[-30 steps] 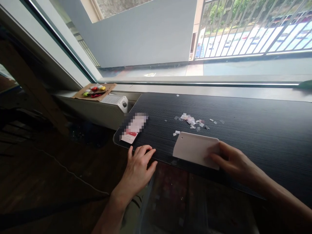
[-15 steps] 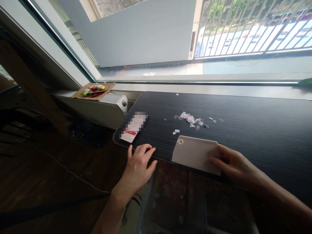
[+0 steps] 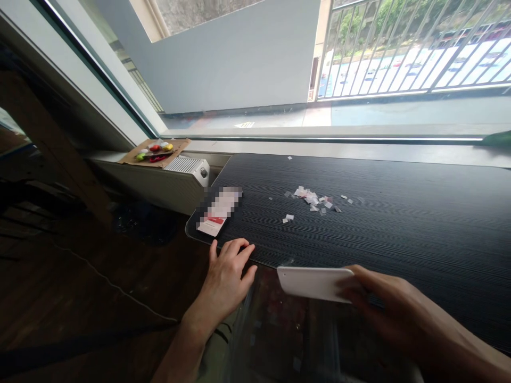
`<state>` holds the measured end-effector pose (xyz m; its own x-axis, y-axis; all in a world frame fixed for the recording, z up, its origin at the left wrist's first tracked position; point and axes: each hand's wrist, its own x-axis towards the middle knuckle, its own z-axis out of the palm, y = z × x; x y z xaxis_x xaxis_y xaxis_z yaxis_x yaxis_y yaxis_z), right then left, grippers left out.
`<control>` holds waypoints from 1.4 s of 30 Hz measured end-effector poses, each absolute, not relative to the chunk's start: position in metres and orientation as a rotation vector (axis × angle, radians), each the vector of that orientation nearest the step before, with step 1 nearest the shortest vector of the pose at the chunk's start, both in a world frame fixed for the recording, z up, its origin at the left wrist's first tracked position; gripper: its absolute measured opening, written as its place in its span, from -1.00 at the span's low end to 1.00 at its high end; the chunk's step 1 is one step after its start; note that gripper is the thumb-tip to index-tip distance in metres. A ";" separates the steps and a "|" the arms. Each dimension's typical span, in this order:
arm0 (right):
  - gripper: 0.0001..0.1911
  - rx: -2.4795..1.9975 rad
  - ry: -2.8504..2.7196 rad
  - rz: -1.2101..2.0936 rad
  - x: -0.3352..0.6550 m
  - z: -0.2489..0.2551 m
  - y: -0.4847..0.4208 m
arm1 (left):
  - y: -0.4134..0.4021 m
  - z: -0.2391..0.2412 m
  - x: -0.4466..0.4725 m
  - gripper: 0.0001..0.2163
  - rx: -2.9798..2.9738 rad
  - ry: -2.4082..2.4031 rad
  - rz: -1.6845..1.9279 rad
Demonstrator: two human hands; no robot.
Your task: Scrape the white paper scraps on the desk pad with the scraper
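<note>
My right hand [image 3: 381, 308] grips a flat white plastic scraper [image 3: 313, 283] by its right end, holding it almost level at the near edge of the black ribbed tabletop [image 3: 399, 213]. My left hand [image 3: 227, 274] rests on that near edge to the left, fingers spread and holding nothing. Several small white paper scraps [image 3: 313, 199] lie in a loose pile on the tabletop, well beyond the scraper. A clear plastic bag [image 3: 287, 335] hangs below the table edge under the scraper, with a few scraps inside.
A white and red card [image 3: 217, 213] lies at the table's left corner. Left of the table stand a white heater [image 3: 189, 166] and a cardboard piece with colourful small items [image 3: 155, 150]. A large window with a railing beyond runs behind the table.
My right hand has pulled the scraper back from the middle of the tabletop to its near edge and tipped it flatter. The left hand has stayed in place.
</note>
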<state>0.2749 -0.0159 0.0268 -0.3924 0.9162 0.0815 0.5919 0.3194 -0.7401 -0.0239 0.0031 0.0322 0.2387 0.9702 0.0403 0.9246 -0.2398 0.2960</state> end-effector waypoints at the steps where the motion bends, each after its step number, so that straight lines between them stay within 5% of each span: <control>1: -0.86 -1.300 -2.105 0.833 0.276 0.029 -0.017 | 0.003 0.032 -0.024 -0.67 2.302 1.787 0.319; 10: -0.79 -1.693 -1.670 0.329 0.327 0.040 0.037 | 0.011 0.027 -0.002 -0.66 2.361 1.691 0.364; 42: -0.79 -1.696 -1.569 0.510 0.367 0.023 0.050 | 0.007 0.004 -0.003 -0.68 2.492 1.724 0.487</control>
